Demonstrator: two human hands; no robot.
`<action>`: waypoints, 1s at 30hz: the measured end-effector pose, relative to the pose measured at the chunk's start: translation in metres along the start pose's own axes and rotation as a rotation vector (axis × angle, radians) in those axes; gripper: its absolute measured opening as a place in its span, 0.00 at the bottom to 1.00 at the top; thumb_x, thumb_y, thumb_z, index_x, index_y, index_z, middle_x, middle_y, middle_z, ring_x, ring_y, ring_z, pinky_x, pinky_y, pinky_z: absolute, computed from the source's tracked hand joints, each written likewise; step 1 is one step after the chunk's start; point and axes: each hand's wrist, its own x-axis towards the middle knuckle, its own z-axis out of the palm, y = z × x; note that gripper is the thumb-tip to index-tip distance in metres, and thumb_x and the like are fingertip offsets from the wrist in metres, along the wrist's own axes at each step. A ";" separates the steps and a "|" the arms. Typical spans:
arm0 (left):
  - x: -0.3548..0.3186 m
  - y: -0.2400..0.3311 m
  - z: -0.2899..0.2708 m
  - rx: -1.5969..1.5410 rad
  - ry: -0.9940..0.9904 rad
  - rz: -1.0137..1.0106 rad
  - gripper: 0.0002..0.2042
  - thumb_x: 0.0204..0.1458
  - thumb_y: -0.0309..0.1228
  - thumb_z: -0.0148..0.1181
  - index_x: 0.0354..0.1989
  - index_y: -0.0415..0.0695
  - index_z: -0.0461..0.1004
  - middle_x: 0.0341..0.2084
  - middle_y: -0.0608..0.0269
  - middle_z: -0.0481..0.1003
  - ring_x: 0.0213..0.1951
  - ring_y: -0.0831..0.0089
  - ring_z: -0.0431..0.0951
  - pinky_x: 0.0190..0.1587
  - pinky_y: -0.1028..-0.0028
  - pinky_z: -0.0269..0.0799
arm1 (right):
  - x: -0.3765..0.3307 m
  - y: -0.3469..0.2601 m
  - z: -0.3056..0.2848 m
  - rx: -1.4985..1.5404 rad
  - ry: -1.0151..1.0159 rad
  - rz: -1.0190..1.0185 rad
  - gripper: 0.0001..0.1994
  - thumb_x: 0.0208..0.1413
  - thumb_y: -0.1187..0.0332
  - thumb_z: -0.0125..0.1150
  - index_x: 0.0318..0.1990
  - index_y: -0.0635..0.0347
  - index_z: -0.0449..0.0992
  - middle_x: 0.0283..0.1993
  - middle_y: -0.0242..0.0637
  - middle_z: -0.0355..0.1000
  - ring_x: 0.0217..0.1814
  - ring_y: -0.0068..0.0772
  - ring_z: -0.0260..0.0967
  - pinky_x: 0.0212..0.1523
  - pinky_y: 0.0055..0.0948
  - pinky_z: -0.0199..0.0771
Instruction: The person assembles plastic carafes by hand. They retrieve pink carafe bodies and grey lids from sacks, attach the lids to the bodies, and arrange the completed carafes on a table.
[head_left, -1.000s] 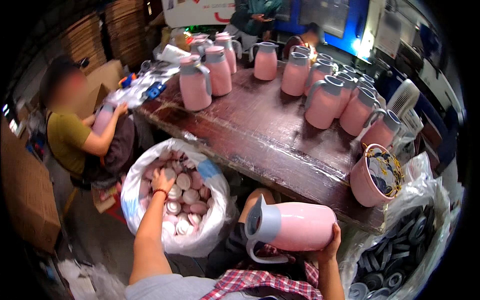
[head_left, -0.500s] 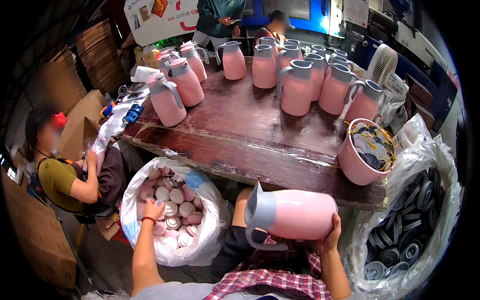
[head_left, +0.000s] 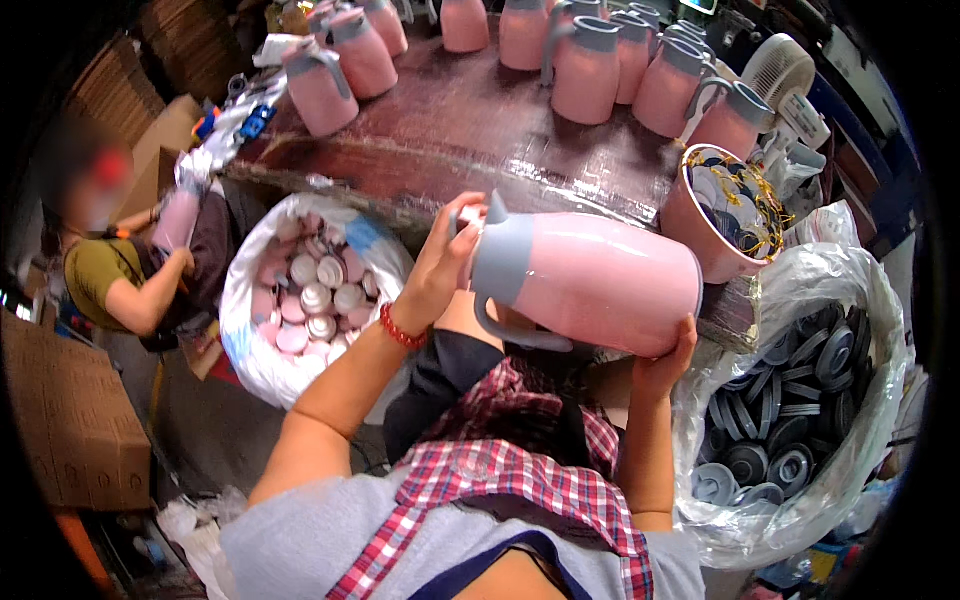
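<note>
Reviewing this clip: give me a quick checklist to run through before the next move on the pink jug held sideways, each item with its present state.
1. Right hand supports the base of the pink jug: ok.
2. Left hand is at the jug's grey top end: ok.
3. Whether a stopper is seated in the mouth: cannot tell, the left hand covers it.
4. Jug clear of the table edge: ok, it is held in front of it.
5. White sack of stoppers close by the left hand: ok.
6. Bag of grey discs beside the right hand: ok.
</note>
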 end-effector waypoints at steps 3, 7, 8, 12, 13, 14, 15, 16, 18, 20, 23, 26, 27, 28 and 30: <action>0.000 0.003 0.007 0.088 -0.032 0.024 0.24 0.59 0.42 0.43 0.59 0.38 0.57 0.49 0.55 0.63 0.52 0.69 0.62 0.57 0.72 0.55 | -0.005 0.001 -0.018 0.014 0.090 -0.007 0.19 0.57 0.55 0.48 0.49 0.58 0.70 0.49 0.34 0.69 0.54 0.32 0.65 0.54 0.35 0.63; -0.004 0.014 0.005 0.265 -0.040 0.072 0.26 0.60 0.44 0.43 0.59 0.37 0.58 0.49 0.52 0.64 0.53 0.68 0.64 0.57 0.73 0.56 | -0.006 0.010 -0.027 0.054 0.067 0.001 0.21 0.56 0.54 0.47 0.49 0.60 0.69 0.51 0.35 0.68 0.55 0.32 0.64 0.55 0.36 0.63; -0.004 0.015 0.003 0.308 -0.053 0.108 0.26 0.60 0.44 0.42 0.59 0.36 0.58 0.49 0.52 0.64 0.53 0.68 0.65 0.57 0.74 0.56 | -0.007 0.012 -0.027 0.054 0.065 -0.009 0.21 0.56 0.54 0.47 0.50 0.60 0.69 0.51 0.36 0.68 0.55 0.33 0.64 0.55 0.36 0.63; -0.002 0.013 -0.015 0.189 -0.126 -0.081 0.28 0.60 0.46 0.39 0.60 0.36 0.57 0.47 0.60 0.67 0.50 0.74 0.66 0.55 0.75 0.58 | -0.012 0.011 -0.019 0.049 0.031 -0.155 0.23 0.57 0.55 0.45 0.50 0.66 0.67 0.53 0.45 0.65 0.53 0.40 0.65 0.52 0.36 0.65; -0.002 0.011 -0.019 0.108 -0.133 -0.134 0.27 0.60 0.46 0.38 0.60 0.36 0.57 0.47 0.60 0.68 0.50 0.74 0.66 0.55 0.75 0.58 | -0.013 0.006 -0.013 -0.160 -0.040 -0.292 0.25 0.55 0.52 0.45 0.50 0.66 0.66 0.54 0.47 0.64 0.54 0.44 0.63 0.53 0.40 0.63; -0.001 0.009 -0.024 0.043 -0.139 -0.197 0.27 0.60 0.46 0.37 0.59 0.36 0.58 0.47 0.60 0.68 0.50 0.75 0.67 0.55 0.75 0.58 | -0.015 -0.001 -0.006 -0.366 -0.109 -0.437 0.28 0.54 0.48 0.45 0.51 0.65 0.65 0.54 0.50 0.63 0.55 0.48 0.62 0.54 0.43 0.61; -0.001 0.008 -0.030 -0.098 -0.178 -0.285 0.27 0.60 0.47 0.35 0.58 0.36 0.59 0.50 0.59 0.68 0.52 0.73 0.67 0.56 0.75 0.59 | -0.016 -0.010 0.003 -0.579 -0.163 -0.596 0.30 0.53 0.45 0.46 0.51 0.64 0.64 0.55 0.53 0.61 0.56 0.52 0.60 0.54 0.46 0.60; -0.003 0.007 -0.034 -0.231 -0.157 -0.403 0.27 0.60 0.48 0.35 0.55 0.37 0.63 0.49 0.57 0.70 0.50 0.71 0.70 0.55 0.73 0.62 | -0.015 -0.023 0.012 -0.777 -0.240 -0.750 0.31 0.51 0.42 0.47 0.52 0.60 0.64 0.55 0.53 0.61 0.56 0.52 0.60 0.54 0.48 0.59; -0.006 0.008 -0.044 -0.407 -0.236 -0.724 0.26 0.59 0.49 0.38 0.52 0.37 0.67 0.46 0.55 0.73 0.47 0.69 0.74 0.52 0.70 0.66 | -0.013 -0.051 0.034 -0.933 -0.507 -1.002 0.33 0.47 0.35 0.48 0.52 0.51 0.64 0.55 0.52 0.61 0.56 0.52 0.59 0.53 0.51 0.57; -0.013 0.009 -0.048 -0.391 -0.291 -0.959 0.26 0.60 0.49 0.36 0.49 0.40 0.70 0.43 0.56 0.74 0.41 0.68 0.76 0.47 0.67 0.71 | -0.005 -0.070 0.058 -0.708 -0.875 -1.175 0.28 0.44 0.38 0.54 0.50 0.40 0.68 0.56 0.39 0.63 0.54 0.46 0.61 0.48 0.47 0.58; -0.021 0.017 -0.047 -0.369 -0.345 -1.045 0.21 0.60 0.45 0.39 0.46 0.42 0.71 0.42 0.57 0.75 0.41 0.69 0.76 0.46 0.68 0.72 | -0.013 -0.099 0.075 -0.749 -1.188 -1.338 0.12 0.48 0.55 0.57 0.42 0.30 0.73 0.55 0.15 0.65 0.56 0.36 0.62 0.46 0.41 0.58; -0.021 0.033 -0.040 -0.375 -0.222 -0.943 0.20 0.60 0.44 0.40 0.45 0.40 0.71 0.40 0.57 0.75 0.40 0.69 0.77 0.46 0.69 0.71 | -0.011 -0.102 0.074 -0.744 -1.181 -1.511 0.13 0.47 0.53 0.58 0.42 0.30 0.72 0.55 0.19 0.65 0.56 0.37 0.62 0.45 0.41 0.58; -0.019 0.039 -0.035 -0.458 -0.156 -0.826 0.21 0.60 0.45 0.40 0.46 0.38 0.70 0.40 0.56 0.75 0.40 0.68 0.77 0.47 0.69 0.71 | -0.008 -0.097 0.072 -0.765 -1.052 -1.430 0.16 0.46 0.50 0.58 0.44 0.32 0.71 0.55 0.26 0.64 0.56 0.40 0.61 0.46 0.42 0.59; -0.016 0.046 -0.029 -0.497 -0.040 -0.752 0.23 0.60 0.45 0.40 0.46 0.36 0.69 0.40 0.54 0.75 0.39 0.67 0.77 0.48 0.69 0.70 | -0.005 -0.090 0.068 -0.787 -0.925 -1.338 0.19 0.45 0.46 0.58 0.45 0.35 0.70 0.56 0.32 0.64 0.56 0.44 0.61 0.47 0.42 0.59; -0.020 0.059 -0.012 -0.508 0.125 -0.370 0.18 0.60 0.40 0.39 0.47 0.39 0.66 0.43 0.57 0.73 0.42 0.69 0.75 0.48 0.70 0.69 | 0.000 -0.071 0.061 -0.822 -0.523 -1.025 0.23 0.49 0.47 0.53 0.49 0.50 0.68 0.55 0.38 0.64 0.56 0.44 0.61 0.51 0.42 0.60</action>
